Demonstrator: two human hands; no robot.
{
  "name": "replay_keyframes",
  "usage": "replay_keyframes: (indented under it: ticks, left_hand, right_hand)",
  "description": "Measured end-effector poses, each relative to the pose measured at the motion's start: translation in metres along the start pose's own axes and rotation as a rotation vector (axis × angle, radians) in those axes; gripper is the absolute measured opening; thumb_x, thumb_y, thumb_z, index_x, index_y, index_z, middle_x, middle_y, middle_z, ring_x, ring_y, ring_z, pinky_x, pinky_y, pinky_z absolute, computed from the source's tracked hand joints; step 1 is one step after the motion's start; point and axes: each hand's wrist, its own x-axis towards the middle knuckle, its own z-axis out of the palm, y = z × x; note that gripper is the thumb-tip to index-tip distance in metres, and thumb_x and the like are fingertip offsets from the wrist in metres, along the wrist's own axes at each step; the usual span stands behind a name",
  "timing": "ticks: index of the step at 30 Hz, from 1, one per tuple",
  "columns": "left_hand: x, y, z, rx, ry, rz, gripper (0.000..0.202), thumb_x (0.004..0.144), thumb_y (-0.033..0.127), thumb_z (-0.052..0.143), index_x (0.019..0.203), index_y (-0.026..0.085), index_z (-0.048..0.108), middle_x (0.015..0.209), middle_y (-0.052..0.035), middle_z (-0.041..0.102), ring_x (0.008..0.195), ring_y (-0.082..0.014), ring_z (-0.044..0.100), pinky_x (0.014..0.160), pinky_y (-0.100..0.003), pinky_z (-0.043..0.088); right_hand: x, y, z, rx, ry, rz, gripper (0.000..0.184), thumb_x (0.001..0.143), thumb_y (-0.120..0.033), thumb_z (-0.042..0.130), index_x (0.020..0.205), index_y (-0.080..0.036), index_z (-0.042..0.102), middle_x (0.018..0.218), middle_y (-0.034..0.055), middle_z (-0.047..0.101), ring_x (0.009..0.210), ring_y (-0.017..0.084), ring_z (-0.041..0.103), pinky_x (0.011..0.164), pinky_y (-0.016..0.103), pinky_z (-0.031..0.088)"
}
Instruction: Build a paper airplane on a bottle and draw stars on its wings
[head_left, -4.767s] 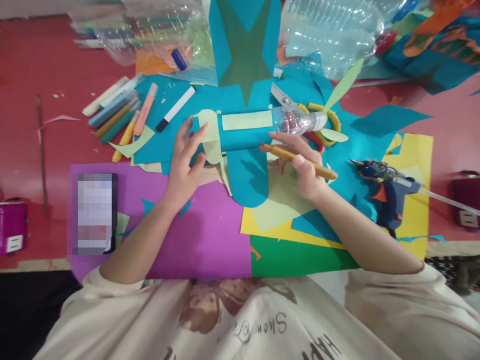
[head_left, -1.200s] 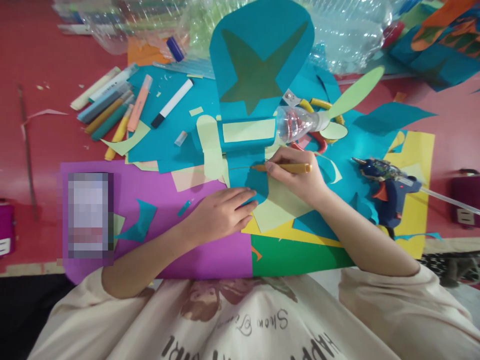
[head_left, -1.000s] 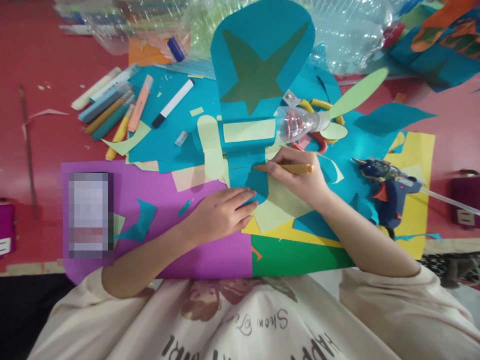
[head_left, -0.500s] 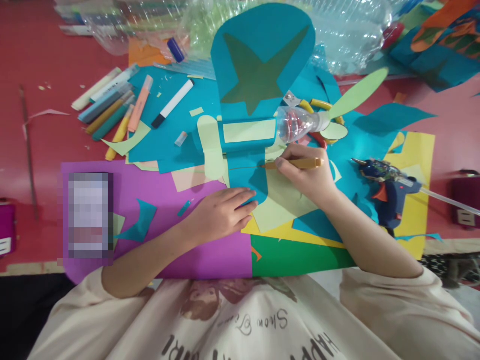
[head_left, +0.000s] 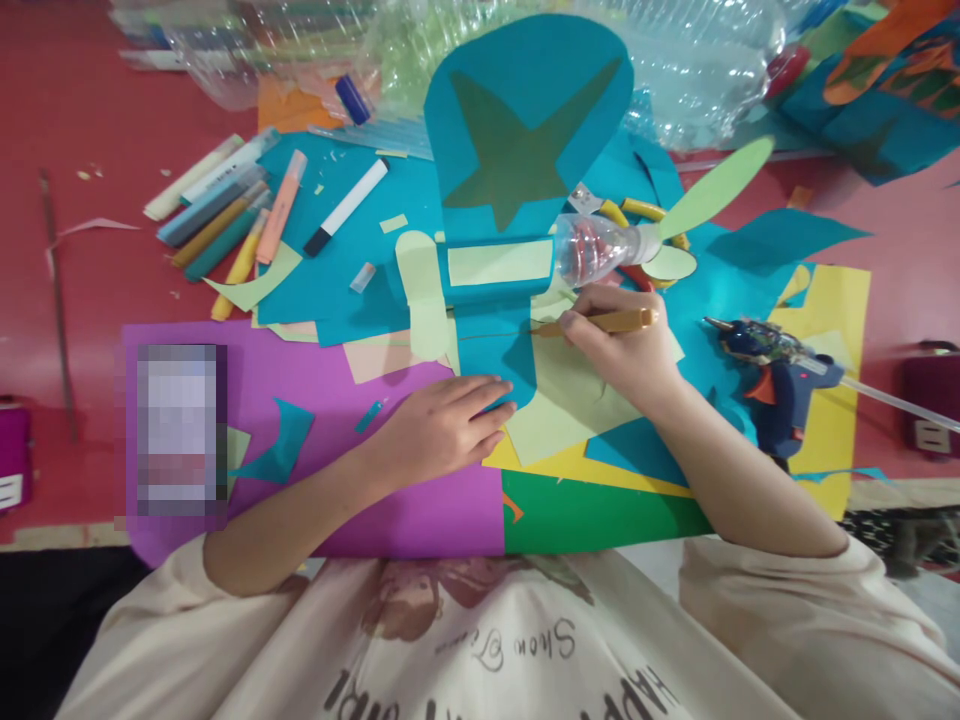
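A brown marker (head_left: 619, 321) is gripped in my right hand (head_left: 637, 350), its tip at the right edge of a blue paper strip (head_left: 495, 360). A thin brown line runs across that strip to the tip. My left hand (head_left: 450, 420) lies flat, fingers stretched over the strip's lower end. Above stands the rounded blue paper piece (head_left: 592, 110) bearing a dark star (head_left: 514, 140). A pale green rectangle (head_left: 499, 263) sits on the blue fold below the star. Left of it is a pale green paper shape (head_left: 421, 295), and to its right a clear bottle neck (head_left: 592, 248).
Several markers (head_left: 225, 205) lie at upper left. A glue gun (head_left: 784, 395) rests on the right, and a blurred phone-like rectangle (head_left: 177, 430) on purple paper at left. Clear plastic bottles (head_left: 697, 70) line the back. Paper scraps cover the middle.
My right hand and the marker have slid slightly right, lengthening the brown line to the strip's edge. The star piece has shifted very slightly; my left hand has stayed put.
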Motion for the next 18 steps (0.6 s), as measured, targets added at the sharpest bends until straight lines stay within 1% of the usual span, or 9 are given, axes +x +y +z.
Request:
replay_keyframes:
  ticks: [3,5,8,10,12,14,15,17,18]
  left_hand:
    - [0.0,0.0,0.0,-0.003,0.007,0.002,0.027,0.1,0.017,0.043,0.1,0.012,0.069,0.11,-0.0094,0.074,0.103,-0.019,0.069,0.09,-0.031,0.06]
    - [0.0,0.0,0.0,-0.001,0.011,0.005,0.028,0.1,0.017,0.042,0.1,0.012,0.069,0.109,-0.0097,0.074,0.102,-0.0191,0.07,0.09,-0.031,0.06]
    - [-0.001,0.001,0.002,0.012,0.005,0.006,0.027,0.1,0.018,0.043,0.1,0.012,0.069,0.111,-0.0096,0.073,0.105,-0.019,0.069,0.092,-0.031,0.059]
    - [-0.002,0.0,0.003,0.02,-0.003,0.002,0.025,0.1,0.017,0.044,0.102,0.013,0.068,0.113,-0.0089,0.073,0.107,-0.0186,0.068,0.093,-0.03,0.059]
    - [-0.004,0.0,0.004,0.02,-0.01,0.005,0.024,0.1,0.016,0.044,0.104,0.013,0.067,0.114,-0.0086,0.072,0.108,-0.0184,0.068,0.093,-0.03,0.058]
    - [-0.004,0.0,0.004,0.018,-0.02,0.014,0.024,0.1,0.014,0.042,0.105,0.012,0.066,0.115,-0.0093,0.072,0.108,-0.0185,0.068,0.093,-0.031,0.058]
    - [-0.004,0.0,0.005,0.018,-0.027,0.012,0.025,0.1,0.014,0.042,0.105,0.011,0.066,0.115,-0.0099,0.072,0.108,-0.0187,0.068,0.093,-0.031,0.058]
    - [-0.003,0.003,0.005,0.022,-0.043,-0.009,0.023,0.099,0.014,0.043,0.103,0.011,0.066,0.114,-0.0104,0.072,0.106,-0.019,0.068,0.092,-0.031,0.058]
    - [-0.002,0.005,0.005,0.026,-0.051,-0.02,0.022,0.099,0.014,0.044,0.102,0.011,0.066,0.111,-0.0102,0.072,0.104,-0.0193,0.068,0.091,-0.032,0.058]
  right_hand:
    - [-0.001,0.002,0.001,0.002,0.01,-0.002,0.023,0.072,-0.017,0.056,0.052,-0.02,0.046,0.047,-0.0038,0.046,0.047,0.009,0.037,0.044,0.024,0.029]
    - [-0.001,0.002,0.0,0.042,0.042,-0.015,0.023,0.072,-0.017,0.056,0.051,-0.02,0.047,0.047,-0.0043,0.047,0.046,0.008,0.038,0.044,0.023,0.03]
    - [-0.001,-0.001,-0.004,0.158,0.157,-0.045,0.025,0.074,-0.017,0.057,0.05,-0.02,0.05,0.047,-0.0041,0.051,0.043,0.008,0.042,0.043,0.023,0.032]
    - [-0.002,-0.005,-0.008,0.241,0.222,-0.058,0.025,0.077,-0.019,0.059,0.053,-0.02,0.054,0.046,-0.0042,0.054,0.04,0.008,0.043,0.042,0.024,0.034]
    - [-0.006,-0.008,-0.01,0.327,0.205,-0.051,0.02,0.083,-0.026,0.06,0.064,-0.021,0.062,0.05,-0.0036,0.059,0.039,0.009,0.047,0.041,0.024,0.037]
    - [-0.011,-0.008,-0.011,0.381,0.135,-0.027,0.015,0.086,-0.034,0.061,0.08,-0.023,0.069,0.06,-0.0011,0.067,0.045,0.011,0.056,0.042,0.025,0.042]
    - [-0.015,-0.008,-0.011,0.384,0.097,-0.015,0.015,0.087,-0.037,0.062,0.086,-0.024,0.071,0.066,0.0002,0.07,0.051,0.013,0.061,0.045,0.026,0.045]
    - [-0.023,-0.003,-0.009,0.357,0.045,-0.001,0.017,0.086,-0.04,0.066,0.089,-0.025,0.072,0.073,0.0013,0.072,0.059,0.014,0.065,0.05,0.027,0.051]
    - [-0.026,0.0,-0.007,0.343,0.032,0.002,0.017,0.086,-0.04,0.066,0.088,-0.025,0.072,0.072,0.0011,0.072,0.059,0.014,0.065,0.051,0.027,0.052]
